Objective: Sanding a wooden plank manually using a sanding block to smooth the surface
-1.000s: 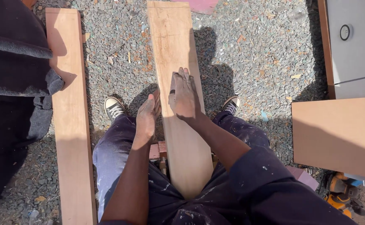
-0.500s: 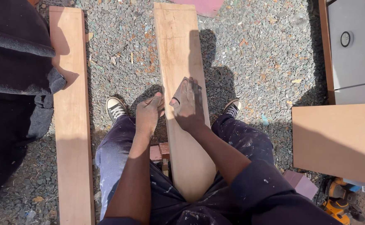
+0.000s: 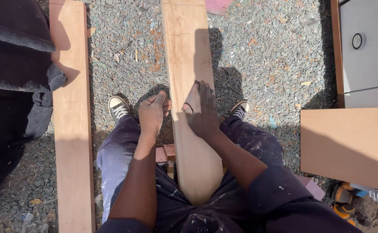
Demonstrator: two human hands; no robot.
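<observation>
A long pale wooden plank (image 3: 187,47) runs away from me between my knees, its near end at my lap. My right hand (image 3: 204,113) lies flat on its top, pressing a small tan sheet of sandpaper (image 3: 192,98) against the wood. My left hand (image 3: 152,114) is curled at the plank's left edge, thumb touching the side. Both my legs, in dark paint-flecked trousers, straddle the plank.
A second reddish plank (image 3: 70,129) lies on the gravel to the left, partly under a dark cloth (image 3: 12,64). A brown board (image 3: 344,142) and a grey cabinet (image 3: 363,51) stand at right. An orange power tool (image 3: 342,203) sits at lower right. Small wood blocks (image 3: 165,153) sit under the plank.
My right hand has slid back along the plank toward my body with the sandpaper. My left hand has curled tighter at the plank's left edge.
</observation>
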